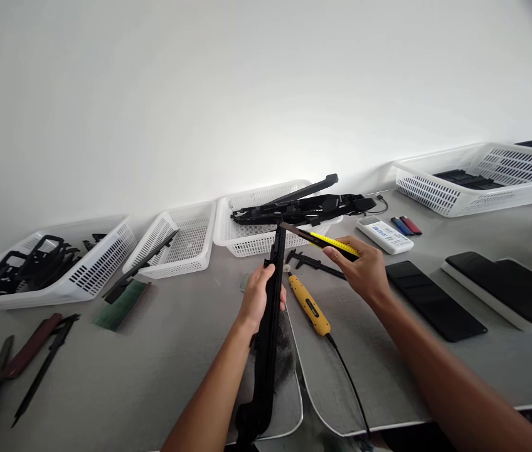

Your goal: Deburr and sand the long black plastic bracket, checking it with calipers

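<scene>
My left hand (257, 294) is wrapped around a long black plastic part (270, 333), which stands tilted with its far end up near the baskets. In my right hand (364, 267) is a yellow-and-black utility knife (334, 245), its blade out and lying at the top end of the black part. Whether the blade touches the plastic I cannot tell. Below the knife lie a black caliper (315, 262) and a yellow corded power tool (309, 304). Dark shavings or dust (285, 351) show on the table beside the part.
A white basket (256, 245) piled with long black parts stands behind my hands. More white baskets (186, 267) line the wall. To the right are a white device (385, 235), two lighters (406, 226) and dark flat slabs (435, 301). At left lie a green sheet (121, 306) and files (35, 345).
</scene>
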Action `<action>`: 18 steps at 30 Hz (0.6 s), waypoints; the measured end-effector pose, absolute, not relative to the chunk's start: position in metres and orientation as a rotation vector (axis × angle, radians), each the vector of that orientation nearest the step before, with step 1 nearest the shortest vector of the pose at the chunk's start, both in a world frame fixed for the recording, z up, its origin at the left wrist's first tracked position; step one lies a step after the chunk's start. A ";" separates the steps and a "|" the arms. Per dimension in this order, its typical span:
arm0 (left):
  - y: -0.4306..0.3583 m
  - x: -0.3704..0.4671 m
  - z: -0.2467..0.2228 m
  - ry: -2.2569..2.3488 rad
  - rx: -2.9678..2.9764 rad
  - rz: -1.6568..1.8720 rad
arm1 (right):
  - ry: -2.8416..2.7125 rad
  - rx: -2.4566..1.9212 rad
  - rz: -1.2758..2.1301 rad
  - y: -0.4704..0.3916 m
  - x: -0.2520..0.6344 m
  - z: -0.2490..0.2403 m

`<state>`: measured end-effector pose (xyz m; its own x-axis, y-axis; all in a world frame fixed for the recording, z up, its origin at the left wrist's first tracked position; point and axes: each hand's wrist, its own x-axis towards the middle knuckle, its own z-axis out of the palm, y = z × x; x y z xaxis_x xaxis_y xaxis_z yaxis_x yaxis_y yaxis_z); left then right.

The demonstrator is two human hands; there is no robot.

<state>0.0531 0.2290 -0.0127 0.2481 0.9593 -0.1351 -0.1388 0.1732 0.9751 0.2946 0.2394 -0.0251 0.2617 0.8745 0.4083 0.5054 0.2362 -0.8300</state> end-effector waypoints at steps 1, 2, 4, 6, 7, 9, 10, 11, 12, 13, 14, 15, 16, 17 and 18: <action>0.229 0.053 -0.013 0.993 1.084 0.991 | -1.396 -1.423 0.420 0.240 0.295 -0.026; 0.229 0.054 -0.013 0.997 1.084 0.989 | -1.393 -1.430 0.411 0.241 0.296 -0.026; 0.228 0.054 -0.012 1.004 1.083 0.983 | -1.366 -1.442 0.363 0.241 0.297 -0.027; 0.228 0.055 -0.011 1.014 1.078 0.977 | -1.352 -1.437 0.331 0.241 0.298 -0.027; 0.228 0.055 -0.011 1.017 1.076 0.975 | -1.358 -1.431 0.335 0.241 0.298 -0.027; 0.227 0.055 -0.011 1.019 1.077 0.972 | -1.384 -1.422 0.360 0.241 0.297 -0.026; 0.227 0.055 -0.011 1.019 1.080 0.971 | -1.390 -1.421 0.364 0.241 0.297 -0.026; 0.227 0.055 -0.011 1.020 1.082 0.971 | -1.391 -1.420 0.357 0.240 0.297 -0.026; 0.227 0.055 -0.012 1.021 1.083 0.972 | -1.386 -1.417 0.342 0.240 0.296 -0.026; 0.228 0.055 -0.012 1.021 1.083 0.975 | -1.383 -1.411 0.330 0.240 0.296 -0.026; 0.228 0.055 -0.012 1.022 1.081 0.977 | -1.386 -1.401 0.327 0.240 0.296 -0.025; 0.228 0.055 -0.012 1.020 1.078 0.978 | -1.401 -1.391 0.338 0.240 0.296 -0.025; 0.228 0.055 -0.012 1.019 1.075 0.977 | -1.425 -1.380 0.356 0.239 0.296 -0.024; 0.228 0.055 -0.012 1.018 1.073 0.975 | -1.450 -1.373 0.374 0.239 0.296 -0.024; 0.228 0.056 -0.012 1.018 1.072 0.974 | -1.465 -1.373 0.385 0.239 0.296 -0.024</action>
